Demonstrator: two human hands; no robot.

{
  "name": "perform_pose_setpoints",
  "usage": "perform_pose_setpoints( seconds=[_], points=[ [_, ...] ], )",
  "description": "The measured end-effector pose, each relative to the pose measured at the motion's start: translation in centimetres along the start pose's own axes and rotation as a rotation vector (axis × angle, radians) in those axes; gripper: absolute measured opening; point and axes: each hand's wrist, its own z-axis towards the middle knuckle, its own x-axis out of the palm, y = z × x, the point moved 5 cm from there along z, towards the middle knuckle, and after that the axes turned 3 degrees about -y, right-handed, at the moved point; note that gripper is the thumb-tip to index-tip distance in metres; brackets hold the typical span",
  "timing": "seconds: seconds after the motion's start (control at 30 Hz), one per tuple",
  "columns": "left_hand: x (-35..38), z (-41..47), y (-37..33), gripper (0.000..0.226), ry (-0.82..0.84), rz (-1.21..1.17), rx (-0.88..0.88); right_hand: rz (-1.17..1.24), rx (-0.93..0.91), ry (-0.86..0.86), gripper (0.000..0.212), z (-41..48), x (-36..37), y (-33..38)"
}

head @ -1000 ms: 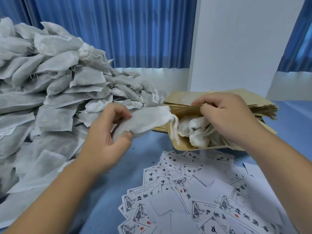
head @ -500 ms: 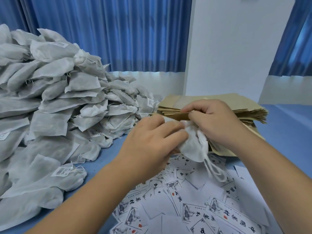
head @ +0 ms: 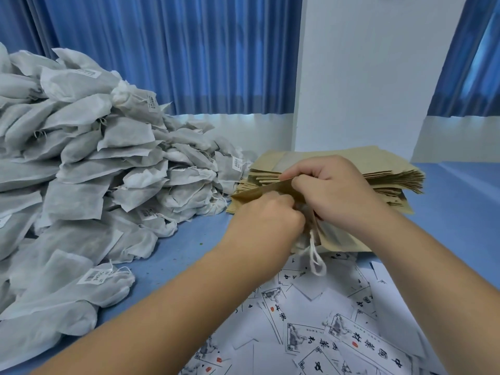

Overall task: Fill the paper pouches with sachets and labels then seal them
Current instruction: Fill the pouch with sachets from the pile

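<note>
Pouch (head: 343, 239) in right hand's (head: 335, 190) grip

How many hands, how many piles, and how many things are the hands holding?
Hands: 2, the left hand and the right hand
Piles: 3, the white sachets, the brown pouch stack and the printed labels
Held things: 2, the open pouch and the sachet going into it
Total: 7
</note>
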Motion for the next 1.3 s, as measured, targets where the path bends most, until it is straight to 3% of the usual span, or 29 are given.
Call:
perform_pose_setpoints(
  seconds=[0.07, 0.3, 0.43, 0.5, 0.63, 0.77, 0.83, 0.87, 0.93, 1.0, 1.07, 1.17, 1.3],
  points=[
    [0.1, 0.8, 0.1, 0.014, 0.018, 0.022, -0.073, -0.020, -0.017, 0.019, 0.030, 0.0, 0.2, 0.1],
    [2.0, 3.1, 1.3, 0.014, 0.152, -0.274, -0.340, -0.034, -0.056, 0.056, 0.032, 0.0, 0.1, 0.5],
    [2.5, 3.5, 1.3, 0.032, 0.192, -0.477, -0.239, -0.038, -0.048, 0.031, 0.031, -0.1, 0.1, 0.5],
    [2.8, 2.9, 2.0, 0.024, 0.196, -0.708, -0.280, -0.041, -0.044, 0.026, 0.032, -0.1, -0.2, 0.6],
    [1.9, 0.5, 2.8, 0.036, 0.103, -1.068, -0.276, -0.151, -0.132, -0.057, 0.029, -0.2, -0.8, 1.5],
    [-1.1, -2.5, 3.7, 0.025, -0.282, -0.709, -0.112, -0.269, -0.174, -0.018, 0.027, -0.4, -0.4, 1.6],
    [-2.2, -4.5, 3.8, 0.018, -0.371, -0.657, -0.049, -0.273, -0.177, -0.001, 0.026, -0.5, -0.3, 1.5],
    [-2.5, -5.3, 3.4, 0.018, -0.343, -0.678, -0.007, -0.261, -0.174, -0.008, 0.026, -0.5, -0.4, 1.4],
    [-1.7, -6.2, 1.7, 0.018, -0.134, -0.664, 0.064, -0.233, -0.167, -0.028, 0.026, -0.5, -0.6, 1.3],
    [0.6, -6.5, -0.7, 0.021, 0.128, -0.461, 0.103, -0.218, -0.162, -0.033, 0.028, -0.5, -0.7, 1.3],
    [2.8, -6.7, -2.3, 0.030, 0.247, -0.296, 0.040, -0.214, -0.163, -0.033, 0.028, -0.4, -0.8, 1.2],
    [4.4, -6.4, -4.2, 0.046, 0.327, -0.261, -0.032, -0.219, -0.166, -0.049, 0.028, -0.3, -1.2, 1.1],
    [5.1, -5.8, -4.1, 0.045, 0.353, -0.188, -0.076, -0.228, -0.174, -0.053, 0.027, -0.2, -1.6, 1.0]
  ],
)
